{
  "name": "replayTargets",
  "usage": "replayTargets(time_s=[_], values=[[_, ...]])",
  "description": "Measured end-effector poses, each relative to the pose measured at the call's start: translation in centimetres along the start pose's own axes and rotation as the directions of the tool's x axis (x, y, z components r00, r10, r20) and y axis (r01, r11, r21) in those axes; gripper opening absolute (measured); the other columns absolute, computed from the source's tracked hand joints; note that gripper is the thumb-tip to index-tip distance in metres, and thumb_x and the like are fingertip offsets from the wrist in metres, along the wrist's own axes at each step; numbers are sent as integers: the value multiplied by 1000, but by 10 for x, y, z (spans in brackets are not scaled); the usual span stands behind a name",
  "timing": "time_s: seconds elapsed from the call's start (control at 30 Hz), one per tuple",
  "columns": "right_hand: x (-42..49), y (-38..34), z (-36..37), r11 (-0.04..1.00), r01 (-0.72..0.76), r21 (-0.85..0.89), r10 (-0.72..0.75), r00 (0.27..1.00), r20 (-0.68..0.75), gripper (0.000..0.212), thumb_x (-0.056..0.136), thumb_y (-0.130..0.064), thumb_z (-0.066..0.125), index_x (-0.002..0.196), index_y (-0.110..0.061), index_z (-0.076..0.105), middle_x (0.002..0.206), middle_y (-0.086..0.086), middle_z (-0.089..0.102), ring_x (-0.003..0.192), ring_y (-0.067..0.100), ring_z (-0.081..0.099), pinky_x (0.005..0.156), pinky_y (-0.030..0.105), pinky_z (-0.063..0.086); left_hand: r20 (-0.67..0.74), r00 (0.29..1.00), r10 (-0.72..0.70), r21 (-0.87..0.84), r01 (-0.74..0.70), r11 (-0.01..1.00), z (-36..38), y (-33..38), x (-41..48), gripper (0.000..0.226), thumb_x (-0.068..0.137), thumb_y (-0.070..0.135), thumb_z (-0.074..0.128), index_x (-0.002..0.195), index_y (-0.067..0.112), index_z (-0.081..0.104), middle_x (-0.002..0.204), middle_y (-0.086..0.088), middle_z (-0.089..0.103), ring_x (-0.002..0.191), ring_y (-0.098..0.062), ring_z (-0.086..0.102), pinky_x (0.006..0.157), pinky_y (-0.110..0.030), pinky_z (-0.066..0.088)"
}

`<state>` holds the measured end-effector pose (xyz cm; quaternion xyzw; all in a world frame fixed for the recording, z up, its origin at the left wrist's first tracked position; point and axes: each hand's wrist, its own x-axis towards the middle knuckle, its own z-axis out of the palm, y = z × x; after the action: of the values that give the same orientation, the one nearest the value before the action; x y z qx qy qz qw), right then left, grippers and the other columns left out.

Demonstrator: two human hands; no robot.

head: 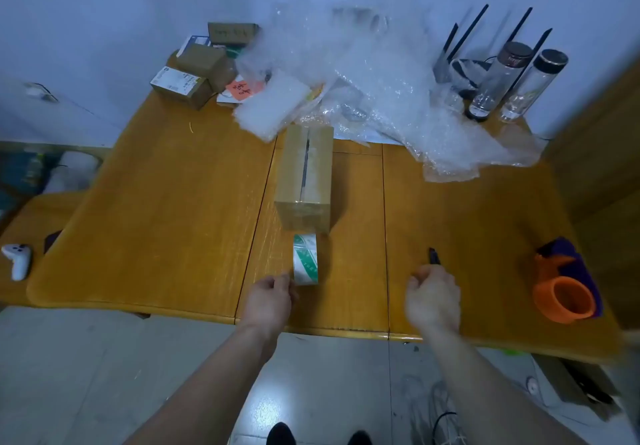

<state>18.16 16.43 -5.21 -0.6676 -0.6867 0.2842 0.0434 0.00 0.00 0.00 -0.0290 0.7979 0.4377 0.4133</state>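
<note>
My hands work just inside the near edge of the wooden table. There is bare top to the left, and more between the cardboard box and the orange holder at the right, while bubble wrap crowds the far side. The tape roll, white with green print, stands on its rim mid-table, right up against the box's near face. My left hand pinches the roll's near edge with curled fingers, and my right hand is closed round a dark cutter that points away from me.
</note>
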Motion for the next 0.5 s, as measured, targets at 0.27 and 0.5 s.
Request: replayTargets(time_s=[0.27,0.5], values=[[34,36,-7,953,-108,-284,107,994,-20,51,99,-40,51,137,-7,45,140,20,51,125,39,49,99,51,46,-67,998,4,-9,-5,1000,-6,-4,7,32,104,31,48,85,14,67,78,-7,61,77,-22,55,77,-38,48],[46,29,-9,979,-61,-194,72,996,50,37,102,-31,46,125,-3,52,121,20,61,104,36,61,84,45,54,-63,998,-14,-22,13,1000,-9,-11,7,32,105,31,46,88,13,66,78,-7,60,75,-20,53,78,-36,45]])
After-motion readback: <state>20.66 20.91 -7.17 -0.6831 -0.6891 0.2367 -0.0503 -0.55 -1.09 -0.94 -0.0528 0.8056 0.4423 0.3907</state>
